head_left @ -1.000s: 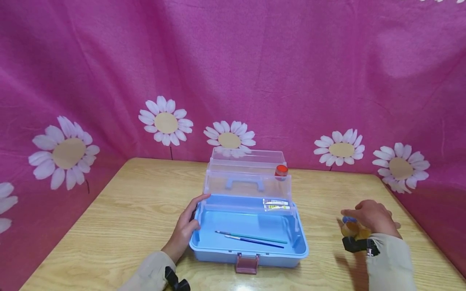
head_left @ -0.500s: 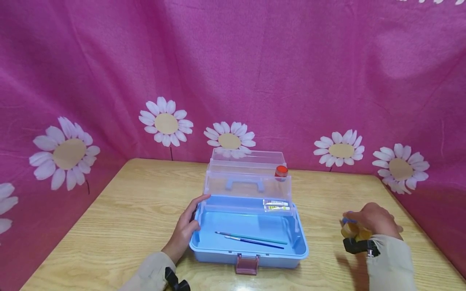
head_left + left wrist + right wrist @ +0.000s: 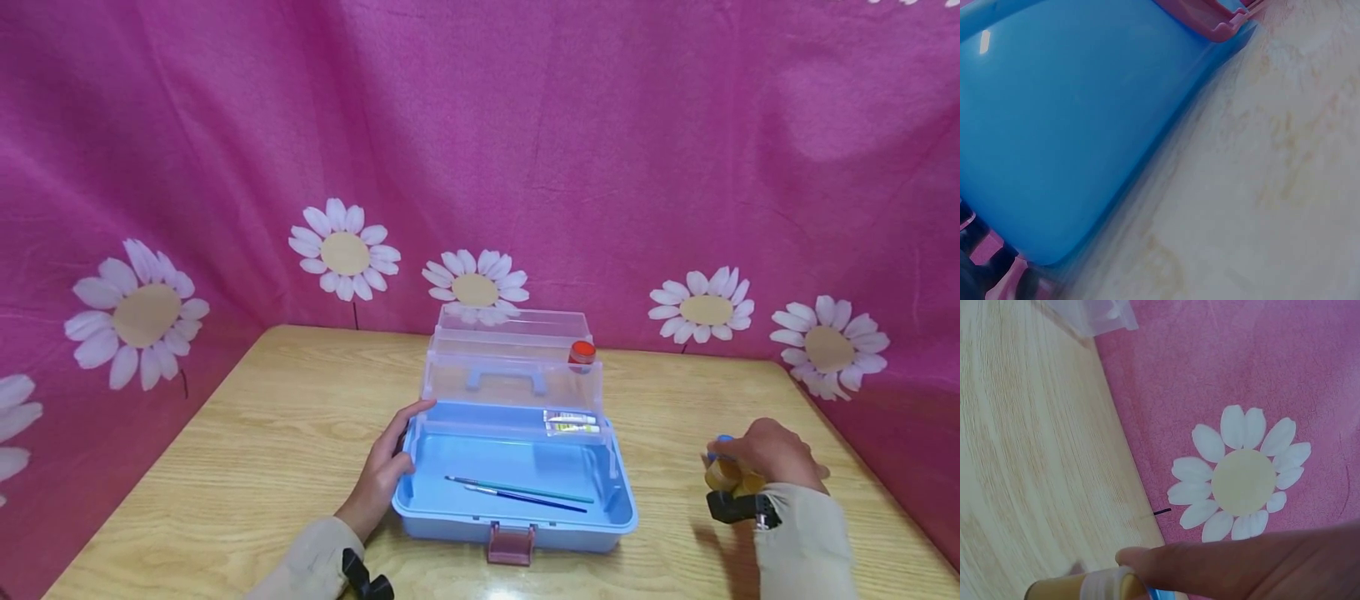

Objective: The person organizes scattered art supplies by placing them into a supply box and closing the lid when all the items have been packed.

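Observation:
A light blue plastic box [image 3: 480, 454] with clear hinged upper trays [image 3: 517, 375] and a pink latch [image 3: 512, 543] stands unfolded on the table. My left hand [image 3: 378, 467] grips its left rim, thumb over the edge. In the left wrist view, the blue wall [image 3: 1085, 125] fills the upper left. Two paintbrushes [image 3: 525, 494] lie inside the box. At the right, my right hand [image 3: 772, 454] bends over a group of small paint jars, pinching the blue jar [image 3: 723, 442]. Yellow jars [image 3: 722, 475] stand beside it, partly hidden; the right wrist view shows one yellow jar [image 3: 1060, 589] under the digit.
A red paint jar [image 3: 582, 353] sits in the upper clear tray, right side. Two paint tubes [image 3: 570, 422] lie in the lower clear tray. The wooden table [image 3: 247, 450] ends at a pink cloth [image 3: 480, 150] printed with white daisies.
My right hand has lowered a little onto the jars, its digits closing at the blue one. The left hand and the box have stayed in place.

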{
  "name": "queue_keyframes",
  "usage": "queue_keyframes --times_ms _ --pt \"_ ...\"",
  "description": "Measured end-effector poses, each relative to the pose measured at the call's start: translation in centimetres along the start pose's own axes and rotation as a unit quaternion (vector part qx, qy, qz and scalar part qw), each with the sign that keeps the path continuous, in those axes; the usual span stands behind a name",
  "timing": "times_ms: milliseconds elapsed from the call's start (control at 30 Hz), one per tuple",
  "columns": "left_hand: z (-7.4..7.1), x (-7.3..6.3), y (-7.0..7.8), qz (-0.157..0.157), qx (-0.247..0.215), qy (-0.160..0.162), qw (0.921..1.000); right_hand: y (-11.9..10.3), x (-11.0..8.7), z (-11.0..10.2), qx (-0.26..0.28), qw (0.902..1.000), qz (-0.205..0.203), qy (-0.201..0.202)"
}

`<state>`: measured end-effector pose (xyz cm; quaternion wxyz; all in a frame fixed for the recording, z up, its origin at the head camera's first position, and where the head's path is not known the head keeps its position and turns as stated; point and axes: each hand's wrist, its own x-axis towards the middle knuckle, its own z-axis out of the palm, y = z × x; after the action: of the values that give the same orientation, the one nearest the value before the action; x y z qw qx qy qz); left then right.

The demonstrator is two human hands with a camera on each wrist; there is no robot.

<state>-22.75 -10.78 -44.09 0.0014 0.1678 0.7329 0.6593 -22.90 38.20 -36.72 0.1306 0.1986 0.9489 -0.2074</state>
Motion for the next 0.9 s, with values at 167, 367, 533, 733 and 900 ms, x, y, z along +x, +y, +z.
queue_keyframes --times_ms 167,367,533,733,900 --pt "-0.05 -0.01 -0.13 0.006 0.003 -0.002 1.0000 -0.06 0.16 -0.07 -0.006 1.0000 -0.003 -0.004" --pt "-0.02 -0.08 -0.14 0.008 0.004 -0.001 1.0000 -0.04 0.04 -0.03 0.006 1.0000 -0.006 -0.004" --pt "0.00 -0.09 -0.15 0.004 0.005 -0.001 1.0000 -0.20 -0.04 0.00 0.006 1.0000 -0.002 -0.004" --pt "-0.04 -0.14 -0.20 0.005 0.004 -0.001 1.0000 -0.35 -0.08 0.04 0.003 1.0000 0.002 0.001" --pt "-0.06 -0.13 -0.17 0.007 0.004 -0.003 1.0000 -0.38 -0.08 0.01 0.005 1.0000 0.001 0.002"
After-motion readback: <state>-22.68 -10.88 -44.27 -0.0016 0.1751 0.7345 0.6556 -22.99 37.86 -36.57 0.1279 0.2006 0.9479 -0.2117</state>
